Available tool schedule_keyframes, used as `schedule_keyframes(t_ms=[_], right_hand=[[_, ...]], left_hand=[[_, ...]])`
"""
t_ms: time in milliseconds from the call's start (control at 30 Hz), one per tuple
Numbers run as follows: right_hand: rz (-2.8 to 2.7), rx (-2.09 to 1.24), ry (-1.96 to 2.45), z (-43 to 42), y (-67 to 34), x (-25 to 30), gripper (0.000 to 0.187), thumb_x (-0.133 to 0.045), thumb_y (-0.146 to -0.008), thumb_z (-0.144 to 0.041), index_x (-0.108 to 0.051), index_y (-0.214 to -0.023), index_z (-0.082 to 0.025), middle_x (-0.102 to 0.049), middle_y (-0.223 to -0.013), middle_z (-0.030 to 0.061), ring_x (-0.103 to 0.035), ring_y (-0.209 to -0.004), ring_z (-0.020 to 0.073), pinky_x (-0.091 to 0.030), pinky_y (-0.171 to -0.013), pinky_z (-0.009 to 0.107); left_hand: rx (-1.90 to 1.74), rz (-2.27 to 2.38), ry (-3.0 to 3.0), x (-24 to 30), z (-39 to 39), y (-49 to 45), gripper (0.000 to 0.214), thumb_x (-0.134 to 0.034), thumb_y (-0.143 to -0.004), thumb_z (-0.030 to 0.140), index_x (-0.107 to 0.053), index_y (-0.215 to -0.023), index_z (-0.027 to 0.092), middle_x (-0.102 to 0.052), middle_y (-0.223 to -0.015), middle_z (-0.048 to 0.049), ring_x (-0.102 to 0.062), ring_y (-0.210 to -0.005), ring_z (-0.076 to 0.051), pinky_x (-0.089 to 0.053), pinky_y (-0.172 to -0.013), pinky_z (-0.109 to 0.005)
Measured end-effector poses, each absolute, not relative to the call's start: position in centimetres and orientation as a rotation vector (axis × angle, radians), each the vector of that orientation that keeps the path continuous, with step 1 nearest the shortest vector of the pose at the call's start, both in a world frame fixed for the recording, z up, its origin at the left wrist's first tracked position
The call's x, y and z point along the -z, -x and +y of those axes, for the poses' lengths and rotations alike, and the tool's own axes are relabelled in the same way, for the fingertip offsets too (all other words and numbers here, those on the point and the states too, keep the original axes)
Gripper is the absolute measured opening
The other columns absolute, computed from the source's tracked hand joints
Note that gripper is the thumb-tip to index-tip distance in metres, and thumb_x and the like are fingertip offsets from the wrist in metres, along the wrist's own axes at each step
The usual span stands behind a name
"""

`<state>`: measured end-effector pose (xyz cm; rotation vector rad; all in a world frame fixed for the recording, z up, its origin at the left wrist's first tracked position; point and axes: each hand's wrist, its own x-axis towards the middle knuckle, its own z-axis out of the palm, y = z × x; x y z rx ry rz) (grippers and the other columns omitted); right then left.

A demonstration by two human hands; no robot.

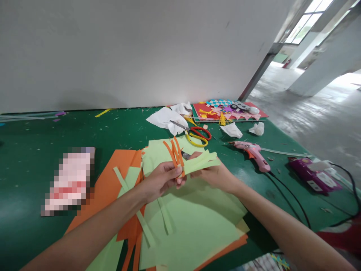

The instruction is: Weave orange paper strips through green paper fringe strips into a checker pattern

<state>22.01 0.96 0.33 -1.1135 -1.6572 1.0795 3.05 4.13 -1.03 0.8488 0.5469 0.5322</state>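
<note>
My left hand [162,180] pinches narrow orange paper strips [175,152] and a fan of light green paper strips [201,162] together at one end. The orange ones point up and away; the green ones spread to the right, across the front of my right hand [216,175]. A grey metal-tipped tool [185,155] juts out from the closed fingers of my right hand; its grip is hidden, so its exact kind is unclear. Beneath both hands lie light green paper sheets [194,222], with orange sheets [108,180] to the left and loose green strips [145,227] on top.
Red-and-yellow-handled scissors [199,136] lie beyond the sheets beside crumpled white tissue [166,118]. On the right are a pink glue gun [254,152] and a purple power strip [313,175] with black cables. A red board [262,109] carries paper crafts at the back.
</note>
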Motion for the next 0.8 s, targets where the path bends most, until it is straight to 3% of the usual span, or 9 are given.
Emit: schedule_keyframes(t_ms=[133, 200, 300, 400, 500, 600, 800], right_hand=[[-1.641, -1.21, 1.002, 0.8, -22.8, -0.6, 0.037, -0.07, -0.074, -0.018, -0.063, -0.11, -0.02, -0.067, -0.096, 0.005, -0.063, -0.075, 0.0155, -0.05, -0.066, 0.027], [-1.684, -1.203, 0.961, 0.7, -22.8, -1.0, 0.04, -0.07, -0.077, -0.022, -0.062, -0.117, -0.02, -0.067, -0.094, 0.0052, -0.063, -0.076, 0.0157, -0.05, -0.071, 0.029], [-1.723, -1.24, 0.91, 0.4, -22.6, -1.4, 0.027, -0.068, -0.08, -0.026, -0.069, -0.106, -0.018, -0.068, -0.083, 0.0049, -0.063, -0.076, 0.0174, -0.05, -0.075, 0.031], [-1.709, -1.27, 0.89, 0.5, -22.4, -1.8, 0.015, -0.068, -0.081, -0.029, -0.073, -0.086, -0.017, -0.067, -0.075, 0.0043, -0.062, -0.07, 0.0162, -0.05, -0.066, 0.028], [-1.661, -1.243, 1.02, 0.7, -22.6, -2.0, 0.015, -0.07, -0.078, -0.03, -0.071, -0.074, -0.016, -0.065, -0.069, 0.002, -0.055, -0.057, 0.0115, -0.043, -0.054, 0.024], [-1.561, -1.316, 1.232, 1.1, -22.9, -1.9, 0.027, -0.071, -0.078, -0.034, -0.065, -0.061, -0.015, -0.058, -0.052, -0.0012, -0.044, -0.044, 0.0076, -0.032, -0.045, 0.022], [-1.297, -1.483, 1.245, 1.2, -22.4, -1.3, 0.025, -0.07, -0.079, -0.038, -0.067, -0.072, -0.014, -0.055, -0.047, -0.0036, -0.047, -0.046, 0.0077, -0.033, -0.05, 0.022]], left_hand=[[-0.414, 0.469, -0.817, 1.3, 4.2, -3.0, 0.036, -0.074, -0.076, 0.042, -0.055, -0.069, 0.013, -0.055, -0.056, 0.001, -0.059, -0.055, -0.011, -0.039, -0.047, -0.018], [-0.348, 0.451, -0.81, 1.5, 4.2, -2.9, 0.035, -0.071, -0.079, 0.044, -0.053, -0.072, 0.014, -0.056, -0.056, 0.0008, -0.06, -0.055, -0.012, -0.039, -0.045, -0.018], [-0.258, 0.424, -0.819, 1.5, 4.1, -2.7, 0.036, -0.069, -0.08, 0.046, -0.052, -0.074, 0.014, -0.058, -0.058, -0.0003, -0.063, -0.057, -0.014, -0.04, -0.045, -0.018], [-0.204, 0.426, -0.847, 1.3, 4.0, -2.7, 0.038, -0.063, -0.084, 0.049, -0.052, -0.073, 0.014, -0.06, -0.06, -0.0026, -0.066, -0.062, -0.016, -0.042, -0.046, -0.019], [-0.232, 0.494, -0.91, 1.2, 3.9, -2.9, 0.047, -0.05, -0.089, 0.057, -0.05, -0.068, 0.015, -0.058, -0.059, -0.0029, -0.066, -0.06, -0.017, -0.044, -0.047, -0.021], [-0.495, 0.617, -1.024, 1.3, 3.8, -3.2, 0.05, -0.044, -0.09, 0.06, -0.042, -0.063, 0.018, -0.045, -0.051, 0.0038, -0.057, -0.049, -0.013, -0.04, -0.043, -0.021], [-0.902, 0.734, -1.348, 1.3, 3.3, -3.5, 0.029, -0.059, -0.086, 0.048, -0.054, -0.09, 0.019, -0.053, -0.08, 0.0017, -0.055, -0.065, -0.01, -0.046, -0.054, -0.02]])
